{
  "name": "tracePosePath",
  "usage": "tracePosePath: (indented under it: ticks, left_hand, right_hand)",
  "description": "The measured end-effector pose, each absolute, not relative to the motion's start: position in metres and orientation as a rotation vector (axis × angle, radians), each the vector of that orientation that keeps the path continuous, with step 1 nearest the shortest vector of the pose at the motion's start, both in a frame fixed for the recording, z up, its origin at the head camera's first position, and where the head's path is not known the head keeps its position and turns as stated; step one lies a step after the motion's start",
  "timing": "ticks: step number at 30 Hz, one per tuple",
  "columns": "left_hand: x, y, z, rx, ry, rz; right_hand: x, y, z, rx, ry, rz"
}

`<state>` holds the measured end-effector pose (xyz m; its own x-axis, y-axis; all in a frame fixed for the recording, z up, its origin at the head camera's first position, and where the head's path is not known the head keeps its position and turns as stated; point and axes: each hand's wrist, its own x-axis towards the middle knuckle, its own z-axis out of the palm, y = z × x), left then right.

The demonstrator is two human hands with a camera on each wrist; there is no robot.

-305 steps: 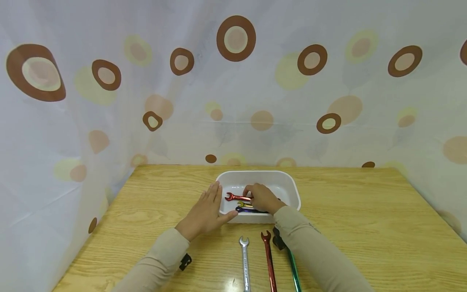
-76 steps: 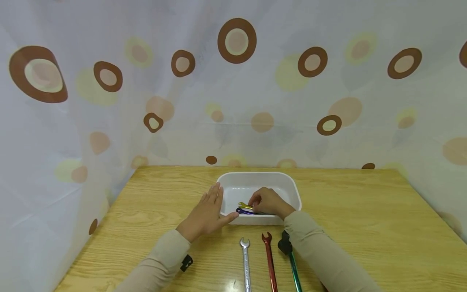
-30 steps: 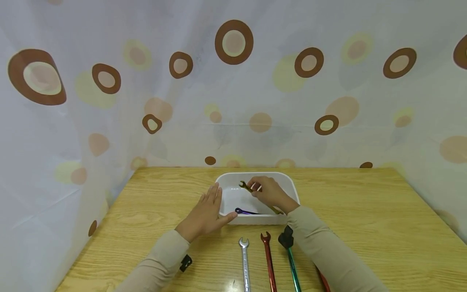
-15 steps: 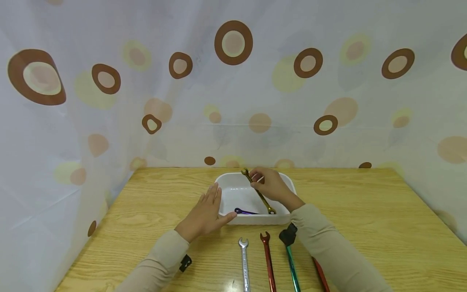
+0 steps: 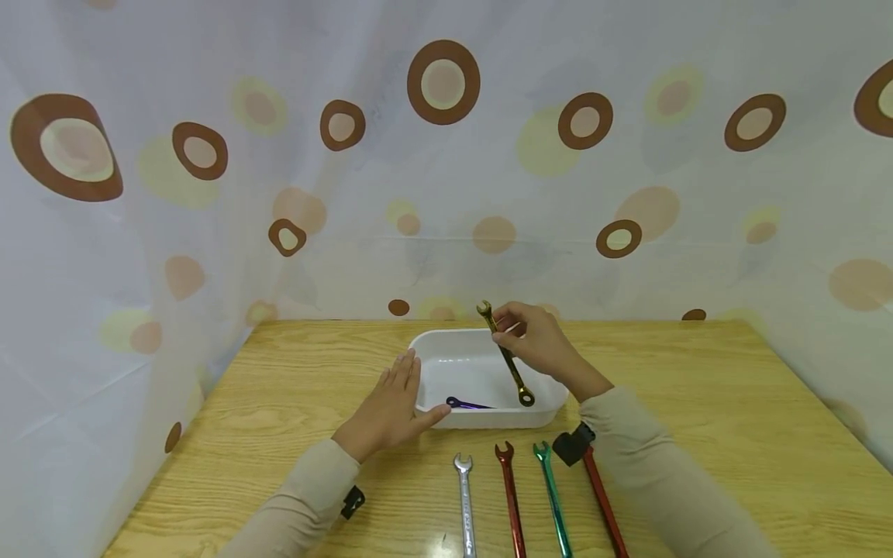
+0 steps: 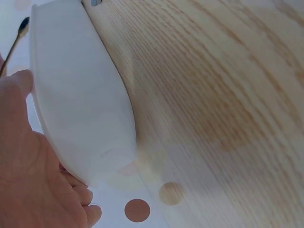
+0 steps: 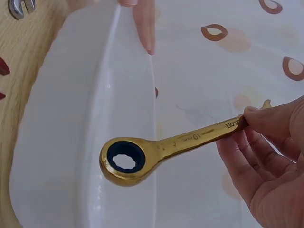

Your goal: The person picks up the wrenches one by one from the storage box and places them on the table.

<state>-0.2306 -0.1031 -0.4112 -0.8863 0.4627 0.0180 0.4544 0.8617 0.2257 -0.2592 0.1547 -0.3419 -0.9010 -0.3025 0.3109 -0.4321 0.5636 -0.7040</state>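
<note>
My right hand [image 5: 540,341] pinches a gold combination wrench [image 7: 190,142] between thumb and fingers, near its open end. The wrench slants above the white tray [image 5: 481,419], its ratcheting ring end pointing down toward the near side. My left hand [image 5: 387,407] rests on the tray's left end, fingers straight along the rim and thumb at the front left corner. Inside the tray a purple wrench [image 5: 469,404] lies along the near wall, partly hidden by it. In the left wrist view the tray's outer wall [image 6: 80,95] stands beside the left hand [image 6: 38,175].
On the wooden table [image 5: 711,403] before the tray lie a silver wrench [image 5: 465,496], a red wrench [image 5: 512,496], a green wrench [image 5: 554,496] and another red wrench [image 5: 603,500], roughly side by side. A patterned curtain [image 5: 446,178] hangs behind and at both sides.
The red wrench once in the tray now lies on the table at right. My right hand has since lifted the gold wrench from the tray, moving up and right. My left hand stays put.
</note>
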Motion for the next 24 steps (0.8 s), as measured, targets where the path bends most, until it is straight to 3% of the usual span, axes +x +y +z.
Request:
tracePosePath:
  ticks: [13,24]
  left_hand:
    - [-0.231,-0.103,-0.411,0.743,2.999,0.357]
    - [-0.229,-0.103,-0.409,0.746,2.999,0.356]
  right_hand:
    - [-0.229,0.211,-0.324,0.445,-2.7,1.339]
    - [-0.197,0.259,-0.351,0.33,-2.786,1.437]
